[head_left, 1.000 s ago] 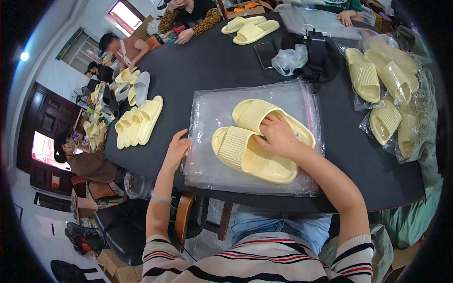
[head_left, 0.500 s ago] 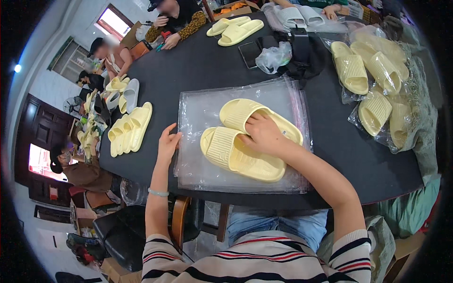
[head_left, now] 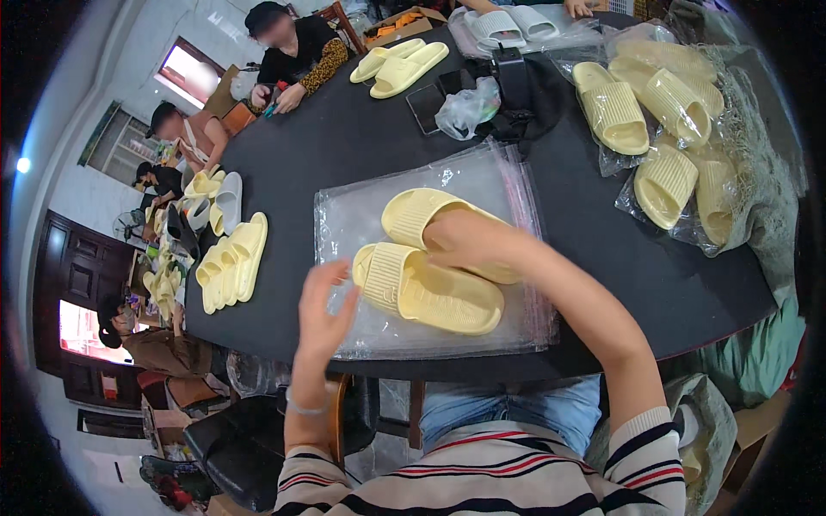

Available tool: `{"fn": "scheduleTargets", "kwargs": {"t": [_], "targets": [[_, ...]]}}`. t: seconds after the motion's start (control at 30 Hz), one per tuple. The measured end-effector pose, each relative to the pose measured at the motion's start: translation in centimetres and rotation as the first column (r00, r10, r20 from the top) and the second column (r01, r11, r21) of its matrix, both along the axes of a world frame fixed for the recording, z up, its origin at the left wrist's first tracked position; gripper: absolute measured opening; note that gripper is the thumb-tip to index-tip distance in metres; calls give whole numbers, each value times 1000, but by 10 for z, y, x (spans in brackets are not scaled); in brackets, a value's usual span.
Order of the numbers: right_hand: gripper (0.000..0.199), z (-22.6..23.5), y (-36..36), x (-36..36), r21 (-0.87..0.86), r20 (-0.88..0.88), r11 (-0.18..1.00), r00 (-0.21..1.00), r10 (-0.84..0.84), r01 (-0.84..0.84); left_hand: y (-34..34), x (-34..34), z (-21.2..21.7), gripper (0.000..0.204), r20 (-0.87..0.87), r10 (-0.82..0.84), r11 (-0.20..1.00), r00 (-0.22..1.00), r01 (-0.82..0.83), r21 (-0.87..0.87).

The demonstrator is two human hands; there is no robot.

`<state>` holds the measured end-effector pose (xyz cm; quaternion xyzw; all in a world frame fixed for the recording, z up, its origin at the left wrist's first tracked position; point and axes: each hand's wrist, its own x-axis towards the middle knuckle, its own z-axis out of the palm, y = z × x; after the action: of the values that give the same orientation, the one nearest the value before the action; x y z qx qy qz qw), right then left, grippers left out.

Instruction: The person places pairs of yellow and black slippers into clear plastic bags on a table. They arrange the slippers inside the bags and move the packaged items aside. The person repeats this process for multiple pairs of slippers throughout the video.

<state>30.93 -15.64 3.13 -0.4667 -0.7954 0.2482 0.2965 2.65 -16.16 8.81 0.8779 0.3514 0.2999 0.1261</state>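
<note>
The right hand [head_left: 469,241] grips two pale yellow foam slippers [head_left: 430,288] on clear plastic bags [head_left: 353,215]; the left hand [head_left: 323,305] hovers open, holding nothing.

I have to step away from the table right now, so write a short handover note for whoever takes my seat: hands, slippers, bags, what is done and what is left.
Right hand: resting on the two yellow slippers, pressing them together.
Left hand: open, raised beside the slippers, holding nothing.
The slippers lie side by side on top of the stack of clear plastic bags on the black table.
Done: pair matched and laid on the stack.
Left: the pair is not yet inside a bag.
</note>
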Motion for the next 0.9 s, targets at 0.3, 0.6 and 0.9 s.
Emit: {"fn": "scheduleTargets", "kwargs": {"t": [0.3,0.6,0.9], "targets": [[21,28,3,61,151,190,918,900,-392,368,-9,94,0,32,-414,-80,924,907,224,311],[26,-30,30,88,-60,13,960,962,-274,274,11,108,-7,15,-623,28,910,782,239,340],[25,-47,37,82,-58,48,944,945,-323,325,23,37,37,19,-618,104,877,779,221,427]]}}
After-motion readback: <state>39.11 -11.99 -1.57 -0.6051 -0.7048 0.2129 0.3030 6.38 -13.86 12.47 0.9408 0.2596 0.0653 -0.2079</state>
